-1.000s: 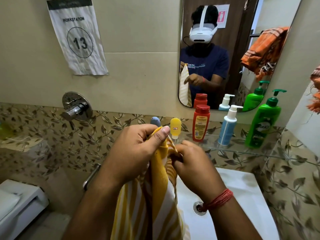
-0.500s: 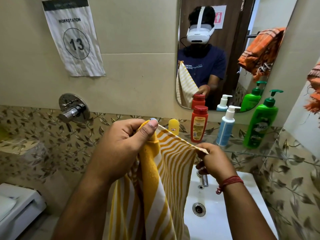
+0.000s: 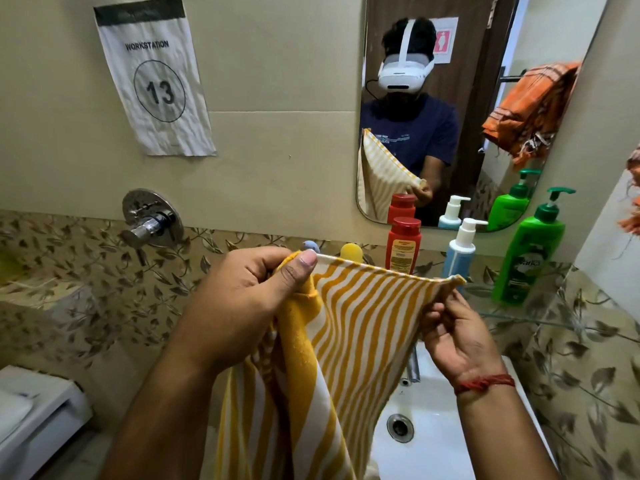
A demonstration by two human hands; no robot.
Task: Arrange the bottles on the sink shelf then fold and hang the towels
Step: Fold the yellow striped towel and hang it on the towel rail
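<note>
Above sink (image 3: 446, 445), hands apart, towel (image 3: 349, 306) taut

Lighting: soft, even, moderately bright | Shadows: faint | Glare: small highlights seen on wall tap (image 3: 151, 221) | Edges: bent by wide-angle distortion

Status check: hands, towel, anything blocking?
Left hand and right hand each pinch a top corner of the striped towel. Top edge stretched out, rest hanging over the sink. Bottles upright on shelf behind. Nothing blocking.
</note>
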